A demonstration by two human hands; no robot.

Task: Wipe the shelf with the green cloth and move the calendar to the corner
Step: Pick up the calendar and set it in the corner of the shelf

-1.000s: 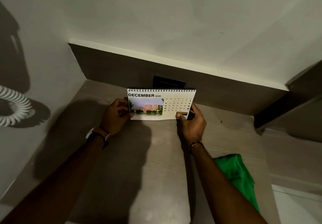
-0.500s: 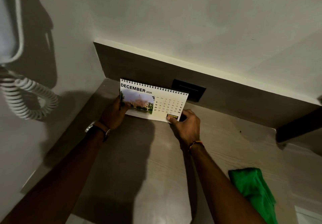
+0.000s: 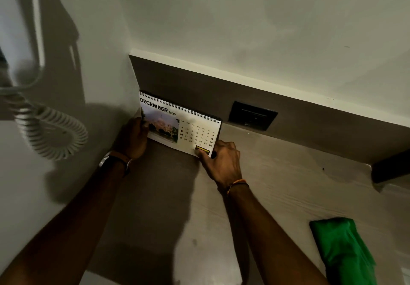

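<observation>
A spiral-bound desk calendar (image 3: 177,125) open at December stands in the far left corner of the pale wooden shelf (image 3: 277,184), close to the left wall and the brown back panel. My left hand (image 3: 133,138) grips its left edge, and my right hand (image 3: 221,162) pinches its lower right corner. The green cloth (image 3: 341,251) lies bunched on the shelf at the lower right, apart from both hands.
A black socket plate (image 3: 253,116) is set in the brown back panel right of the calendar. A white coiled cord (image 3: 51,129) hangs on the left wall. A dark ledge (image 3: 390,169) juts in at the right end of the shelf.
Both hands have carried the calendar leftward along the shelf into the corner by the left wall. The socket plate behind it is now uncovered. The green cloth has stayed in place.
</observation>
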